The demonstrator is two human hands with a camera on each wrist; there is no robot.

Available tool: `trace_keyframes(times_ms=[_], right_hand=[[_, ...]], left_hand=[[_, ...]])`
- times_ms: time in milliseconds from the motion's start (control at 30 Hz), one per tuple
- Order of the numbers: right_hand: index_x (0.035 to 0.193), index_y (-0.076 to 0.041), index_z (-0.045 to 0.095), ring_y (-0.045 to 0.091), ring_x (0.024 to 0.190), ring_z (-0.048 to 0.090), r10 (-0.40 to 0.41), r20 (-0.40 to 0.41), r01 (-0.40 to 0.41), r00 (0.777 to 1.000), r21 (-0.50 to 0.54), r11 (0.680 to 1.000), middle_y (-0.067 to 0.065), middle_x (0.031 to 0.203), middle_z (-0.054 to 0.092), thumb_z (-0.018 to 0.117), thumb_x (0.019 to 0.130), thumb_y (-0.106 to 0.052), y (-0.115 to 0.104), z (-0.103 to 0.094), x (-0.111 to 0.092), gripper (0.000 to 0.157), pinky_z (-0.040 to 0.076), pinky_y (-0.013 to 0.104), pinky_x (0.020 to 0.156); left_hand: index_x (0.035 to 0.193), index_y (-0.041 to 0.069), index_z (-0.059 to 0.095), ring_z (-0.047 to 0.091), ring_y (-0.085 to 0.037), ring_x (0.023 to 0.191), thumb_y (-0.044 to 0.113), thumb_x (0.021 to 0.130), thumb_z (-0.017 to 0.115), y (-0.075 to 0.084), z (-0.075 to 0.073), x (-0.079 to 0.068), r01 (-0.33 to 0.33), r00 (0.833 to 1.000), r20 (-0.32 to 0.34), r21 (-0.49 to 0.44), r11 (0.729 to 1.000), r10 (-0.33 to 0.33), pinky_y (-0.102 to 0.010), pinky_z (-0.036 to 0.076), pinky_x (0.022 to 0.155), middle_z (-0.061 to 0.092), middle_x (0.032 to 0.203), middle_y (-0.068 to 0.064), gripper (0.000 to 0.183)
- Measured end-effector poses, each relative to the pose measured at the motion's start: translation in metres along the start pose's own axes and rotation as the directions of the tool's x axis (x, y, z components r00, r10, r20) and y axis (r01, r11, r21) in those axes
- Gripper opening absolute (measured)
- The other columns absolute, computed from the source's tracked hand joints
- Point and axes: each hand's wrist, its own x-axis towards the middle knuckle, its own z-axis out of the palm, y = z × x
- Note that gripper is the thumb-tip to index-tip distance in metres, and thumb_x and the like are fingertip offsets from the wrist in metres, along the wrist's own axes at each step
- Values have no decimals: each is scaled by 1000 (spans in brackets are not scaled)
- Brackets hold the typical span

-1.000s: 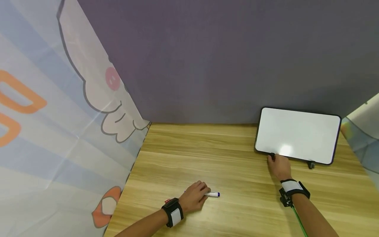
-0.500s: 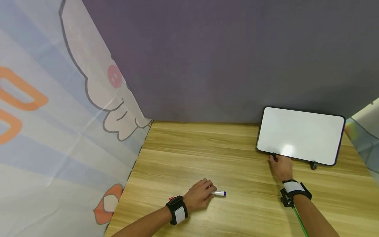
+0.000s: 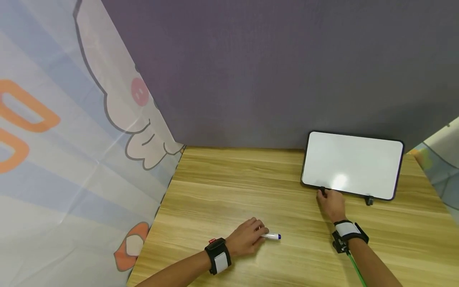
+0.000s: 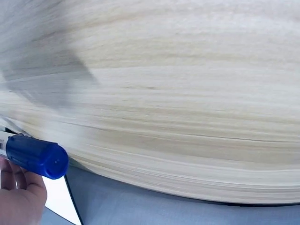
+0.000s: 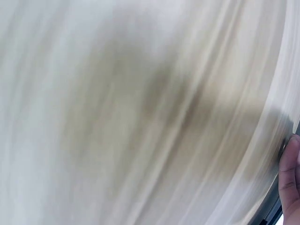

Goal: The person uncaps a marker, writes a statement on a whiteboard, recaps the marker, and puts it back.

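In the head view my left hand (image 3: 247, 238) holds a white marker with a blue cap (image 3: 271, 236) low over the wooden table, the capped end pointing right. The left wrist view shows the blue cap close up, beyond the fingers (image 4: 35, 185). My right hand (image 3: 332, 204) grips the left black foot (image 3: 322, 190) at the lower edge of a small whiteboard (image 3: 353, 163) with a black frame. The board leans back near the grey panel, its white face bare. A second black foot (image 3: 369, 200) shows at its lower right. The right wrist view catches only the hand's fingers (image 5: 289, 178) at the black frame.
Behind the wood-grain table (image 3: 229, 183) rises a dark grey panel (image 3: 229, 75). A printed cloth (image 3: 82, 167) hangs along the left side, and another printed cloth (image 3: 442, 167) borders the right. A green cable (image 3: 356, 267) runs from the right wrist band.
My right hand has shifted the whiteboard to the left during the last half second. My left hand has moved rightward with the marker.
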Motion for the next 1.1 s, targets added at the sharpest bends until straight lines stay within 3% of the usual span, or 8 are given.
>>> trace_keyframes(times_ms=[300, 733, 1100], right_hand=[[50, -6, 47, 13, 42, 33, -28, 3, 28, 1000, 38, 999, 3, 43, 41, 64, 81, -6, -28, 12, -5, 35, 26, 25, 45], [55, 0, 56, 14, 46, 41, -71, -6, 71, 997, 79, 994, 7, 49, 51, 68, 78, -5, -63, 30, -13, 26, 31, 24, 44], [55, -5, 54, 11, 48, 40, -124, -11, 125, 992, 111, 986, 4, 53, 49, 69, 79, -7, -88, 40, -21, 28, 30, 21, 45]], left_hand=[[107, 20, 60, 47, -3, 84, 25, 88, 62, 7, -3, 5, -22, 1000, -8, 8, 1000, 22, -13, 37, 75, 57, 95, 10, 21], [108, 20, 60, 49, -4, 86, 26, 88, 62, 15, -7, 8, -42, 999, -23, 8, 999, 42, -13, 39, 76, 57, 96, 9, 21], [111, 20, 58, 50, -3, 88, 26, 91, 57, 23, -22, 23, -54, 997, -58, 26, 998, 56, -13, 40, 79, 57, 98, 9, 21]])
